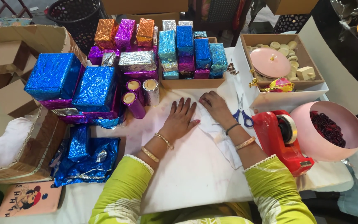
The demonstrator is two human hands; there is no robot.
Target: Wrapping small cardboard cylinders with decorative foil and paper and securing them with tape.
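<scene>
At the far left an open cardboard box (30, 153) sits on the worktop (187, 174), with crumpled blue foil sheets (85, 155) just beside it. Behind these stand two large blue foil-wrapped boxes (75, 83) and three purple foil-wrapped tubes (139, 95).

The left hand (181, 120) lies flat, palm down, fingers spread and clamped on nothing, pressing the white worktop cover just left of a thin white sheet (220, 139). The right hand (216, 105) rests palm down on the upper end of that sheet, fingers loosely together and closed around nothing; the sheet runs from under this hand down along the forearm, so it lies beneath and beside the right grip and just apart from the left.

Behind the hands is a tray of small foil-wrapped boxes (187, 52). Blue-handled scissors (242, 114) lie just right of the right hand, then a red tape dispenser (282, 139), then a pink bowl (344, 120) holding dark red bits. A box with a pink lid (270, 62) stands behind.
</scene>
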